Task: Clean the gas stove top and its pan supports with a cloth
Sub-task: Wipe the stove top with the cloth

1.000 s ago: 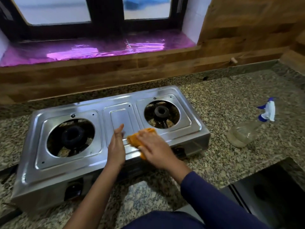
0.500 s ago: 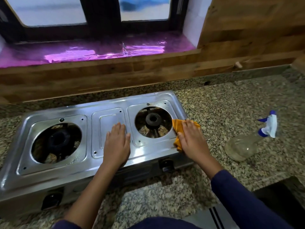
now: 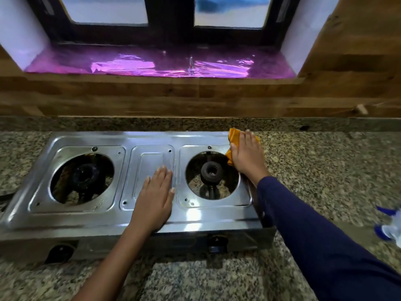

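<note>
A two-burner stainless steel gas stove (image 3: 108, 216) lies on the granite counter with no pan supports on it; both burner openings show bare burners (image 3: 211, 171). My left hand (image 3: 155, 198) rests flat on the stove's middle panel, fingers together, holding nothing. My right hand (image 3: 246, 156) presses an orange cloth (image 3: 234, 135) onto the stove's far right corner, beside the right burner opening. Most of the cloth is hidden under the palm.
A spray bottle with a blue and white trigger (image 3: 390, 229) lies at the right edge of the counter (image 3: 325, 170). Two black knobs (image 3: 217, 243) sit on the stove's front. A wooden backsplash (image 3: 195, 96) and a window sill with pink foil rise behind.
My right hand slid the cloth from the stove's front middle, past the right edge, up to the far right corner. My left hand stayed on the middle panel. The view shifted right.
</note>
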`<state>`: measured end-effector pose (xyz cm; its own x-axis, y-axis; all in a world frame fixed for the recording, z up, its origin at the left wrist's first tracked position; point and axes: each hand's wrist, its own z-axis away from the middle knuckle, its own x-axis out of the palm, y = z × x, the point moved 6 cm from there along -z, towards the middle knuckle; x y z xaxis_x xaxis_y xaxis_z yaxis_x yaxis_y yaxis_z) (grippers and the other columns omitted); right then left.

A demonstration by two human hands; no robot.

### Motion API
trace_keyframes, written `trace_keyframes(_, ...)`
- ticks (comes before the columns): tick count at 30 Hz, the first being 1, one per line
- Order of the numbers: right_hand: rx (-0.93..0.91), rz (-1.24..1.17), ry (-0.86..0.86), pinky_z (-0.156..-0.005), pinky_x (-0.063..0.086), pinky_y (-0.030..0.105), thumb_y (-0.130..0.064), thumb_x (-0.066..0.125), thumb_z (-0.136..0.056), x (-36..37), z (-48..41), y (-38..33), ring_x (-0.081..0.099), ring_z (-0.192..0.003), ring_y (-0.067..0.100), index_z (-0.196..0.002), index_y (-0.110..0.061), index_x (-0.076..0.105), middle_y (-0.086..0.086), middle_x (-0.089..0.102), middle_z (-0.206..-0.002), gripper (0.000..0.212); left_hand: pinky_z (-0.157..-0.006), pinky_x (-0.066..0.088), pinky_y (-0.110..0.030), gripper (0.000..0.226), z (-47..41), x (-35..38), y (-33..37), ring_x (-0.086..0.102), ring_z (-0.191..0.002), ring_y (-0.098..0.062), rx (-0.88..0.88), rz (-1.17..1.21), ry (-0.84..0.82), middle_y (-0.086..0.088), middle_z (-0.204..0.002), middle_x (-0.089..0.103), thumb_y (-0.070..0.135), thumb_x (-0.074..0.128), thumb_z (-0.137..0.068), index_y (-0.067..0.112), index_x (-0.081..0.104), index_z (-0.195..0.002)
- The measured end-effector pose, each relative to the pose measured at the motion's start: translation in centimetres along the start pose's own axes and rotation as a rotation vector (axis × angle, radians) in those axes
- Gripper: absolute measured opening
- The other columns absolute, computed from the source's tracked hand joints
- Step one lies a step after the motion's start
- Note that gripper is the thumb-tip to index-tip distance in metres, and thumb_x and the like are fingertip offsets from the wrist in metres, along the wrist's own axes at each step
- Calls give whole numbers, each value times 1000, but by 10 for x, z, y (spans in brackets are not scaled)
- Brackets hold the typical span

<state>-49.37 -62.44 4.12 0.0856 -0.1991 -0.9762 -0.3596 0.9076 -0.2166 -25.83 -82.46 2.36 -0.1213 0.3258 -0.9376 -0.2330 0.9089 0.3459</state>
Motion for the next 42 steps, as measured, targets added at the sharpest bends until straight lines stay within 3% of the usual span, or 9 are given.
trace_keyframes(9,-245,-17,-107,-122,-6,45,-44,18,-105,18,-44,-60,-2,-152,23,-156,-11,15,8,7,-165,61,-122,8,-38,64,-1,5,-3,3,-149,-9,-13,19,13,2,-162,10,46,13,-97,19,20,-154)
trace_keyframes(16,-485,-18,-220,-121,-7,45,-46,21,-104,36,-36,-159,-3,-152,21,-156,-12,12,6,6,-165,63,-122,6,-34,63,-1,3,-1,-1,-147,-2,-15,22,12,8,-161,8,47,13,-97,22,20,-154)
trace_keyframes(21,-586,-42,-289,-121,-7,43,-47,23,-104,36,-37,-160,-3,-152,18,-157,-15,10,4,3,-165,63,-122,9,-36,63,0,4,-1,3,-148,-6,-19,16,1,7,-161,9,48,14,-97,22,21,-154)
trace_keyframes(24,-532,-81,-237,-121,-4,41,-45,26,-104,28,-41,-129,0,-152,19,-156,-16,13,6,6,-165,61,-121,7,-34,64,-1,4,-3,8,-149,-8,-25,24,4,6,-161,13,49,15,-96,22,25,-153)
trace_keyframes(33,-57,-26,-54,-122,-2,45,-49,15,-104,9,-34,-18,-3,-152,25,-157,-14,9,11,1,-165,64,-119,-4,-26,73,4,-6,-1,3,-149,-9,-1,99,-12,6,-161,8,53,7,-90,21,20,-154)
trace_keyframes(38,57,-9,-231,-121,-10,47,-51,12,-103,13,-35,-33,-18,-150,26,-156,-11,-4,12,-16,-163,68,-120,6,-31,69,25,-29,-38,12,-149,-12,38,41,30,4,-160,15,50,14,-93,17,28,-152)
trace_keyframes(42,-51,12,-280,-119,-11,47,-51,15,-103,26,-34,-92,-19,-149,25,-156,-11,-4,11,-18,-163,69,-120,15,-34,62,41,-41,-88,23,-147,-17,-20,12,79,-1,-157,27,45,25,-97,13,39,-148)
